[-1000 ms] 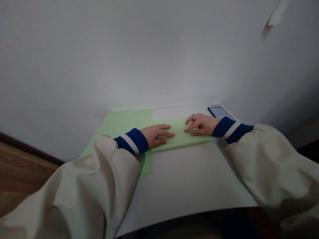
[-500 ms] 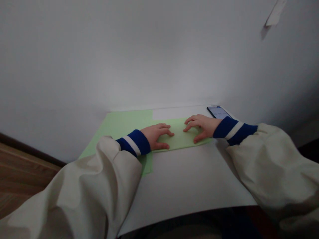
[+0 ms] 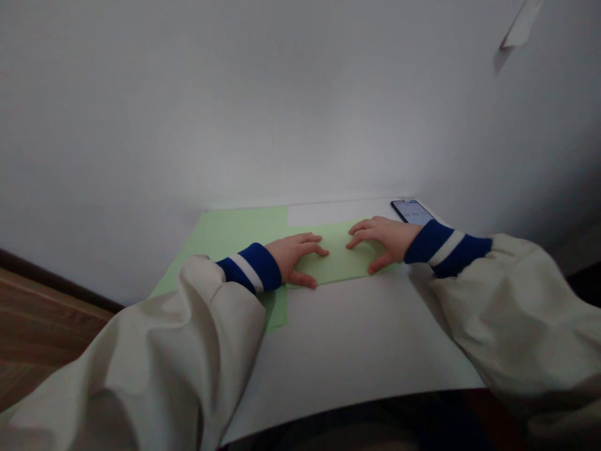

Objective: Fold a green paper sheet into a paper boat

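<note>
Cream sleeves (image 3: 141,357) fill both near corners, ending in blue cuffs (image 3: 248,268) with a white stripe. White board (image 3: 352,338) lies under everything; could be a table top or a large sheet, can't tell. Left hand (image 3: 298,258) and right hand (image 3: 385,241) both sit on the green paper (image 3: 335,260), a narrow strip lying across the board. Its left end runs into a wider green panel (image 3: 235,232), which pokes out below the left cuff.

Fingers: both hands open, slightly arched, tips resting on the paper, nothing pinched or gripped. Left fingers point right, right fingers point left, hands near each other but apart.

Progress: strip lies flat with a straight lower edge, as if already folded over. One folded sheet or two pieces, can't tell. Panel is flat and uncovered at the left.

Vs. 1 s ago: fingers were flatter and straighter, now more arched. Right thumb has swung out toward the near edge. Right hand has shifted slightly right, exposing more phone. No visible paper shift.

Far end: phone (image 3: 412,212) face up, just beyond the right hand. Behind it a white wall (image 3: 235,113), paper tag (image 3: 521,22) stuck high on the right. Wood floor (image 3: 37,338) at far left.
</note>
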{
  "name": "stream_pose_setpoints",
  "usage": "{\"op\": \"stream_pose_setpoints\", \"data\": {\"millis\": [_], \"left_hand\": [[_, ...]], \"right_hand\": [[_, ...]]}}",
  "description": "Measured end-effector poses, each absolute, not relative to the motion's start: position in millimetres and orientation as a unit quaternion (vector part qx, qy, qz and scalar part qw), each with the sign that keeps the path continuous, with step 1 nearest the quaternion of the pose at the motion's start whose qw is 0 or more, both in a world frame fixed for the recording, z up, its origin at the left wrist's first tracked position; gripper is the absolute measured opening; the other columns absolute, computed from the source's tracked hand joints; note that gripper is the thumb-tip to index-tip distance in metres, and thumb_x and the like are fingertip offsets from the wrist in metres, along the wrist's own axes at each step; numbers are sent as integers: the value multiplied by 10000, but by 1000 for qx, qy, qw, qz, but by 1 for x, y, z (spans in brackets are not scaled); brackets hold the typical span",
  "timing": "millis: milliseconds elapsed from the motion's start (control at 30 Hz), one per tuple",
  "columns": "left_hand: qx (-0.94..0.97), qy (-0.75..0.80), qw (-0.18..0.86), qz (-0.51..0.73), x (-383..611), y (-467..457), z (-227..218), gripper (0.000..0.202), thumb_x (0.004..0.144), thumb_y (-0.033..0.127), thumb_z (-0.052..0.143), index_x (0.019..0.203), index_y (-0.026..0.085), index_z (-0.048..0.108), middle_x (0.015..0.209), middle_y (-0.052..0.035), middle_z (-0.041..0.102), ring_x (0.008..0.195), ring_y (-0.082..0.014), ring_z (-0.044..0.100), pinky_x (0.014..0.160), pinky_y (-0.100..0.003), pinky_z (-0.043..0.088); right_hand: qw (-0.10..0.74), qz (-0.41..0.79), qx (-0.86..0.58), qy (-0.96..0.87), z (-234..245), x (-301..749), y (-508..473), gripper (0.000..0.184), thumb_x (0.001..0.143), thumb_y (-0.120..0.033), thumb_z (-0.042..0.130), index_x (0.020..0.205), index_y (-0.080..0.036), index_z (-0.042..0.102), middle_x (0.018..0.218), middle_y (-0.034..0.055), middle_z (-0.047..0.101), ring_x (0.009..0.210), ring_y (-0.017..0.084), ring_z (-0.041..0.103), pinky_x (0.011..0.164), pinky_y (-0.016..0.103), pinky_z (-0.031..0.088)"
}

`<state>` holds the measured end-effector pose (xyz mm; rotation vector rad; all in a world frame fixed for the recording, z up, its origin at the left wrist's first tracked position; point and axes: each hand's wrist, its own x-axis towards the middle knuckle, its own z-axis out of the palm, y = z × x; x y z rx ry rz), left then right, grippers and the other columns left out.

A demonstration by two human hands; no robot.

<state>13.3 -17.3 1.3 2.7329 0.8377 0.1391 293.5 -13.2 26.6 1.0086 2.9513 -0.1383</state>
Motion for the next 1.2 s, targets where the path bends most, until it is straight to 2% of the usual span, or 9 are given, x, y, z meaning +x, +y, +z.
{"op": "stream_pose_setpoints", "data": {"millis": [133, 200, 433, 600, 867, 1067, 1200], "left_hand": [[941, 320, 110, -13, 14, -19, 6, 846, 640, 618, 651, 1359, 284, 356, 1474, -111, 258, 1344, -388, 177, 1032, -597, 195], [937, 335, 92, -42, 14, -19, 7, 913, 621, 657, 637, 1391, 314, 285, 1490, -102, 217, 1342, -415, 149, 1013, -636, 178], [928, 359, 65, -75, 10, -15, 4, 1021, 577, 711, 621, 1419, 306, 210, 1503, -115, 163, 1339, -421, 149, 1015, -644, 152], [925, 363, 71, -86, 8, -13, 3, 1038, 571, 705, 629, 1423, 292, 202, 1504, -122, 147, 1339, -420, 154, 1004, -661, 150], [922, 366, 86, -96, 4, -12, 2, 1061, 571, 698, 635, 1430, 278, 173, 1505, -153, 110, 1351, -412, 113, 1001, -665, 139], [920, 364, 88, -115, 4, -10, 5, 911, 611, 667, 635, 1387, 345, 284, 1510, -125, 98, 1358, -397, 99, 1013, -653, 109], [920, 361, 100, -112, 5, -11, 9, 779, 687, 590, 621, 1368, 366, 315, 1509, -94, 131, 1364, -375, 101, 1008, -659, 94]], "right_hand": [[2, -46, 321, 946, 23, 297, -12, 638, 616, -534, 699, 1155, -211, 592, 1252, 135, 507, 1151, 270, 466, 989, 433, 328], [1, -49, 322, 945, 21, 300, -11, 650, 610, -544, 698, 1157, -208, 590, 1255, 137, 507, 1155, 273, 463, 992, 436, 324], [23, -45, 351, 935, 16, 309, -10, 722, 576, -577, 704, 1189, -220, 572, 1312, 139, 476, 1189, 297, 445, 1001, 454, 317], [32, -37, 394, 918, 13, 318, -10, 800, 529, -620, 706, 1218, -246, 551, 1355, 124, 449, 1216, 323, 425, 1018, 473, 306], [44, -53, 389, 919, 9, 325, -7, 867, 515, -654, 690, 1245, -219, 521, 1376, 140, 424, 1286, 325, 346, 1066, 487, 241], [60, -71, 396, 913, 9, 328, -5, 882, 526, -641, 689, 1262, -188, 513, 1419, 169, 355, 1315, 333, 297, 1082, 485, 210], [69, -76, 418, 903, 10, 328, -6, 879, 556, -628, 676, 1306, -213, 477, 1434, 137, 343, 1335, 356, 239, 1070, 501, 239]]}}
